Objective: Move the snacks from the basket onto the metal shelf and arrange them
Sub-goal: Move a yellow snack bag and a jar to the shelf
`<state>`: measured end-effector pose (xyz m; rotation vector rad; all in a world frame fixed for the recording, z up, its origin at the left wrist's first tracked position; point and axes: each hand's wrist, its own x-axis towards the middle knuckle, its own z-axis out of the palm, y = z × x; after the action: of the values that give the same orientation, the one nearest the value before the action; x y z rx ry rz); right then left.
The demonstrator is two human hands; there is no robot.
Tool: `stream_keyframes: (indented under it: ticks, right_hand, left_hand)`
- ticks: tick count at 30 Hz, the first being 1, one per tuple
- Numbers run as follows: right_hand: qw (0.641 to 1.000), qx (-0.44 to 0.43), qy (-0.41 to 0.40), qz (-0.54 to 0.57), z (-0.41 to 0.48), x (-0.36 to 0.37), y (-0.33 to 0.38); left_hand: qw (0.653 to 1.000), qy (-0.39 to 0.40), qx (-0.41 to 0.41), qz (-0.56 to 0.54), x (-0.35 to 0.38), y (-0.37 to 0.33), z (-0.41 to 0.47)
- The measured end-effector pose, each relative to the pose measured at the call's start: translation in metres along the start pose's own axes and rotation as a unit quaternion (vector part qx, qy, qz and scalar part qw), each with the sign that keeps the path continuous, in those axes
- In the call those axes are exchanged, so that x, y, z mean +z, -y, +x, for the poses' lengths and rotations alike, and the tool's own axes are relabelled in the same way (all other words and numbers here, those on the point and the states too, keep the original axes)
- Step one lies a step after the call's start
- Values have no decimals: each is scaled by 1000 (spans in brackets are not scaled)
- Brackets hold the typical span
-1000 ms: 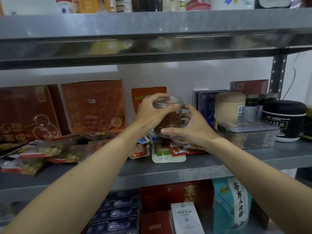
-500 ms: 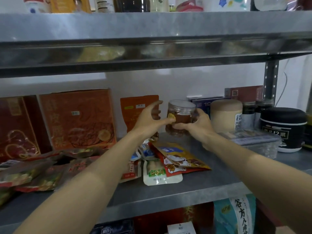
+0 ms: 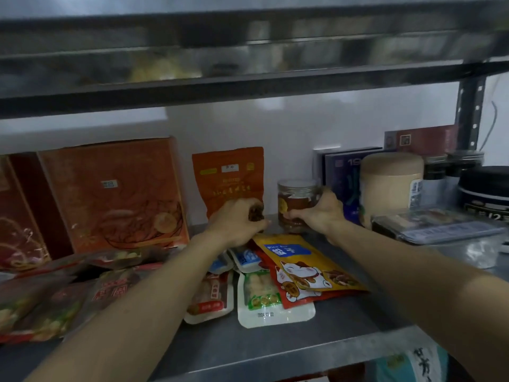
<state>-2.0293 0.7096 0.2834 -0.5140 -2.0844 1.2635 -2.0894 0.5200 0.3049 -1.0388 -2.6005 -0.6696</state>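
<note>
Fingers of the right hand wrap the jar, steadying it upright on the shelf; left hand curled, grip unclear.

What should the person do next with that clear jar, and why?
Probably let go with the right hand: the jar already seems to stand upright on the metal shelf, between the orange pouch and the dark blue box, so it looks placed.

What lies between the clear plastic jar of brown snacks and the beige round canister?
Head view: the right hand gripping the clear plastic jar fills the gap, with a dark blue box standing behind, beside the beige round canister.
</note>
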Motion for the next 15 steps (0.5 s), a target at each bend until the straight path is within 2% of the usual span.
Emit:
stream_keyframes:
  ticks: [3,15]
  right_hand:
    - [1000,7,1,-15,9,8,-5]
    - [997,19,28,-71,17,15,-11]
  left_hand:
    - [993,25,1,115,1,2,-2]
    - [982,18,-19,187,-4,-1,-9]
